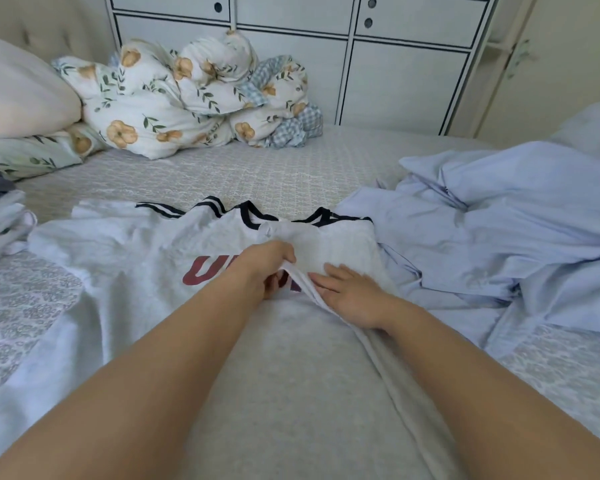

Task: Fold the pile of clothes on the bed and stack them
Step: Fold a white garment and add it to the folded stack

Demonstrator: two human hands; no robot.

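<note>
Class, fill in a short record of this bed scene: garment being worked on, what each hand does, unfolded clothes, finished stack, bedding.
garment: white T-shirt with black-striped trim and red lettering, spread on the bed
left hand: grips a folded edge of the shirt
right hand: fingers flat on the fold
unfolded: light blue clothes, crumpled at right
stack: folded clothes at left edge
bedding: floral duvet bunched near a pillow
</note>
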